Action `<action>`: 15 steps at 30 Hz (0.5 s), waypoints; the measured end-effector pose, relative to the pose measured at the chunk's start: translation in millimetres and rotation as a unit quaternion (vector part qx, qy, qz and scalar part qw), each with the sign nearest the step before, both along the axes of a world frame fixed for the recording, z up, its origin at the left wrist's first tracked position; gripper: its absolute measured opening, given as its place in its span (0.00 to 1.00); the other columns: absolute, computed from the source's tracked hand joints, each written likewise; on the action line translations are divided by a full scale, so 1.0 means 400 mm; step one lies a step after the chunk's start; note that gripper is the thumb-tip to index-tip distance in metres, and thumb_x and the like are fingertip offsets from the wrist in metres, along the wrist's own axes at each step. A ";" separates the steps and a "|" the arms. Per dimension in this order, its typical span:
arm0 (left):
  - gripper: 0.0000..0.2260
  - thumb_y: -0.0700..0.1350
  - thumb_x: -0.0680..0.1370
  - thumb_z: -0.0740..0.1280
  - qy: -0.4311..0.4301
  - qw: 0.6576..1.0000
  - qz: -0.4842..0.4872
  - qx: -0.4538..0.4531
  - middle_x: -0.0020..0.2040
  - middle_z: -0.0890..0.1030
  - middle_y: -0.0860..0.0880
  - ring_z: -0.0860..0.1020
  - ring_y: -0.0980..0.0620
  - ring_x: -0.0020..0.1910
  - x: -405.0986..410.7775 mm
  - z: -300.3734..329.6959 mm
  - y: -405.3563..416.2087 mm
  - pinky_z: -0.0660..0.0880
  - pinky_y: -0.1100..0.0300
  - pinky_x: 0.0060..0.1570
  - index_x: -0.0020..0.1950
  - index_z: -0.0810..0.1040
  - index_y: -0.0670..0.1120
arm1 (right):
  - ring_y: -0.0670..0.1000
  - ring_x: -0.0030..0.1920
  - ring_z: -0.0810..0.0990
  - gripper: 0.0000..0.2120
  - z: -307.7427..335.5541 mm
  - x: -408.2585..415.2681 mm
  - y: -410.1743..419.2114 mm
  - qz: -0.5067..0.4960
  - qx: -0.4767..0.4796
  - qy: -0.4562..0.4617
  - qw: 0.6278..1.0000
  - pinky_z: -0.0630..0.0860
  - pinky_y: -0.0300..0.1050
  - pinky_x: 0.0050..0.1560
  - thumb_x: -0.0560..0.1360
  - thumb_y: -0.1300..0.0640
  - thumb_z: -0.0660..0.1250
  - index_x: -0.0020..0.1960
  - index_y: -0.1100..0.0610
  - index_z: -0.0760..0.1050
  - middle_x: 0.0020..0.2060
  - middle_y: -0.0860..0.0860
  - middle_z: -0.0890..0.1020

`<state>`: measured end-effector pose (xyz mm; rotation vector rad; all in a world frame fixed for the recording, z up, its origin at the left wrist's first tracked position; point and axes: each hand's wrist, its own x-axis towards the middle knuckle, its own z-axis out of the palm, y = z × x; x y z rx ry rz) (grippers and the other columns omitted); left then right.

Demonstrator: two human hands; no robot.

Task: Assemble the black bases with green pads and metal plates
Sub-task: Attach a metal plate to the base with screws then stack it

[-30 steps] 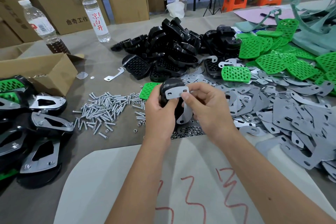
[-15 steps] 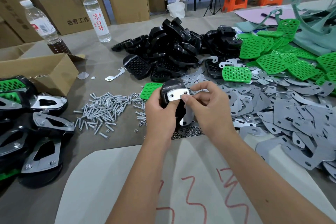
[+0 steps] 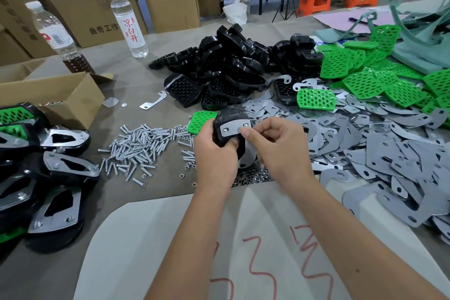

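Note:
My left hand (image 3: 215, 153) grips a black base (image 3: 229, 117) held upright above the table, at mid-frame. A metal plate (image 3: 232, 129) lies against the base, with two screw ends showing through its holes. My right hand (image 3: 277, 151) pinches the plate's right end with thumb and forefinger. A green pad (image 3: 201, 120) lies flat just left of the held base. More black bases (image 3: 219, 66) are heaped behind, green pads (image 3: 365, 80) at the right, and grey metal plates (image 3: 389, 153) spread over the right side.
Loose screws (image 3: 138, 146) and nuts (image 3: 250, 178) lie left of and under my hands. Finished assemblies (image 3: 43, 165) are stacked at the left by an open cardboard box (image 3: 48, 97). Two water bottles (image 3: 126, 19) stand at the back left. White foam sheet (image 3: 170, 238) covers the near edge.
The metal plate has settled closer onto the black base, with screw ends now showing through its holes. Both hands stay in nearly the same place.

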<state>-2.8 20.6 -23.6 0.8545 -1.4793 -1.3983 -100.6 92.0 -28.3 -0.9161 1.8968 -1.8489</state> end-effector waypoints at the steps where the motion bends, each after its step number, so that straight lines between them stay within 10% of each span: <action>1: 0.19 0.27 0.74 0.70 0.001 1.000 0.006 0.002 0.48 0.88 0.53 0.85 0.56 0.48 -0.001 -0.002 0.000 0.81 0.59 0.50 0.52 0.82 0.50 | 0.48 0.19 0.72 0.13 0.001 0.001 0.001 0.003 0.003 -0.001 1.000 0.68 0.38 0.22 0.74 0.51 0.79 0.36 0.54 0.79 0.24 0.50 0.80; 15: 0.18 0.36 0.71 0.74 -0.100 0.989 -0.097 -0.052 0.47 0.88 0.52 0.86 0.48 0.46 0.050 0.011 -0.025 0.83 0.47 0.48 0.57 0.81 0.54 | 0.47 0.21 0.74 0.07 -0.001 -0.017 0.007 0.020 0.006 -0.088 0.996 0.73 0.39 0.23 0.73 0.59 0.79 0.41 0.56 0.81 0.29 0.52 0.83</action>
